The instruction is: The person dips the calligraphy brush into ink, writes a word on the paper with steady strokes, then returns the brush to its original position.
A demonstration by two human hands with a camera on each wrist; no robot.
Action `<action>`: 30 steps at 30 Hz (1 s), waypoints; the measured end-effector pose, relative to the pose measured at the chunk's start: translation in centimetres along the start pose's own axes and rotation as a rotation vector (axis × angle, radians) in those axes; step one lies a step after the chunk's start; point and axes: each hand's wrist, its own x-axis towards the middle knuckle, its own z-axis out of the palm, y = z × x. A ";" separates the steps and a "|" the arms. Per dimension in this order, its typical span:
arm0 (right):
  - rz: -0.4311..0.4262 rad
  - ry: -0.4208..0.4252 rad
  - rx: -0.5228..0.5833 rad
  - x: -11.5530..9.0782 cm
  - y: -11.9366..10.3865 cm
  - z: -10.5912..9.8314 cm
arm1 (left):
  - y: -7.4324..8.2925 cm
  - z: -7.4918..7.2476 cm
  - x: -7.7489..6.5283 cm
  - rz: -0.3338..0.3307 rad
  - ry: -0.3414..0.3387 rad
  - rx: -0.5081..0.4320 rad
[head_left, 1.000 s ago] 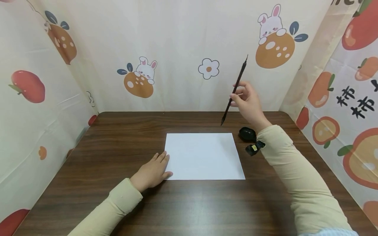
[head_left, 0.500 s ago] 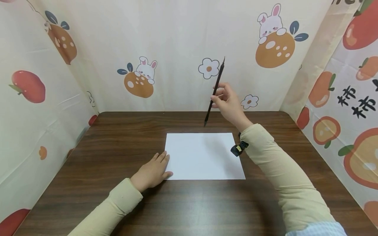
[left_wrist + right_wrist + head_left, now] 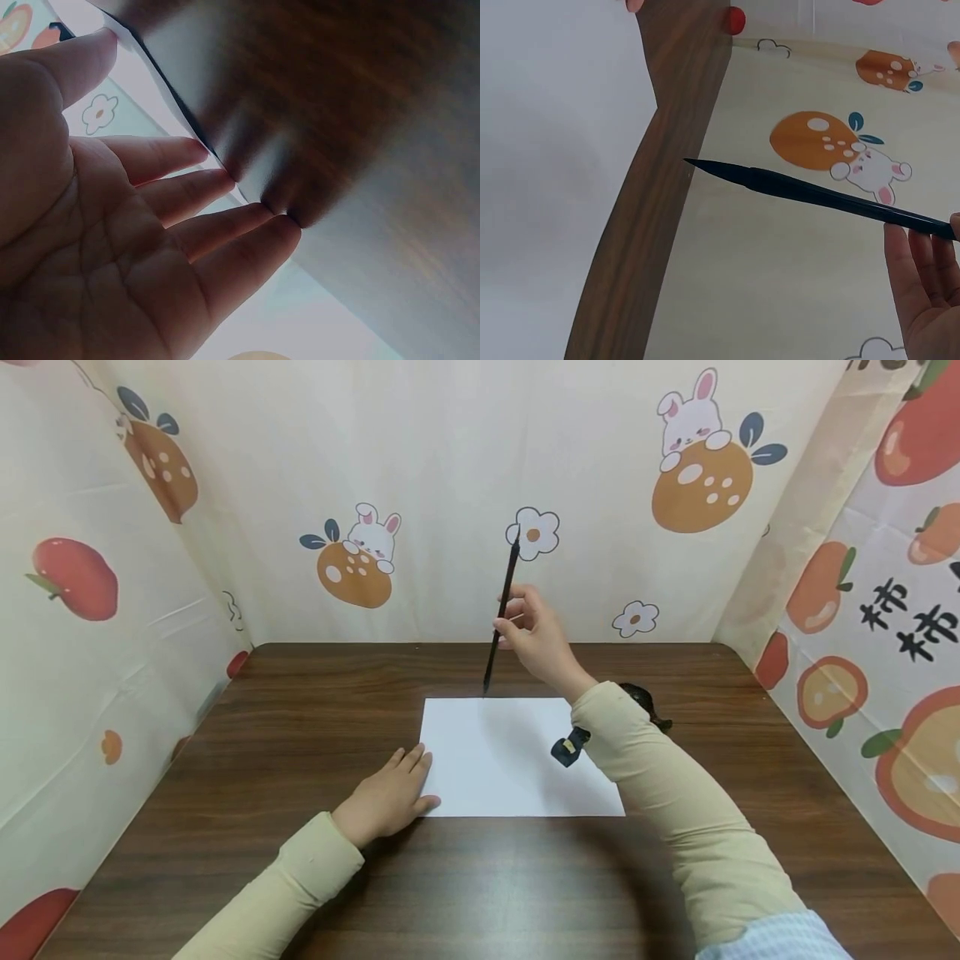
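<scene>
My right hand [image 3: 542, 639] pinches a dark writing brush [image 3: 504, 606] partway along its handle, the dark pointed tip downward. In the head view that tip overlaps the far edge of a white sheet of paper [image 3: 487, 760]; the right wrist view shows the brush [image 3: 795, 185] in the fingers, its tip apart from the paper [image 3: 547, 165]. My left hand [image 3: 386, 797] lies on the sheet's left edge with fingers extended. Seen from the left wrist, the fingertips of the left hand [image 3: 135, 225] press along the paper's edge and the tabletop.
A small black dish [image 3: 639, 696] stands on the brown wooden table [image 3: 300, 727] right of the paper, partly hidden by the right sleeve [image 3: 675, 802]. A black wrist camera [image 3: 572, 747] hangs from that sleeve over the paper. Printed curtains [image 3: 450, 460] enclose the table behind and at both sides.
My right hand has carried the brush leftward and slightly down, from above the paper's right corner to over its far edge. The left hand has stayed in place.
</scene>
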 end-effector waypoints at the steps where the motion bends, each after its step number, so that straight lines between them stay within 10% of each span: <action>1: -0.002 -0.006 0.002 0.0 0.1 0.3 | 0.0 0.0 0.0 0.001 0.001 0.000; 30: -0.112 -0.060 -0.058 -1.8 2.6 7.0 | -0.1 0.1 0.4 -0.014 -0.013 0.024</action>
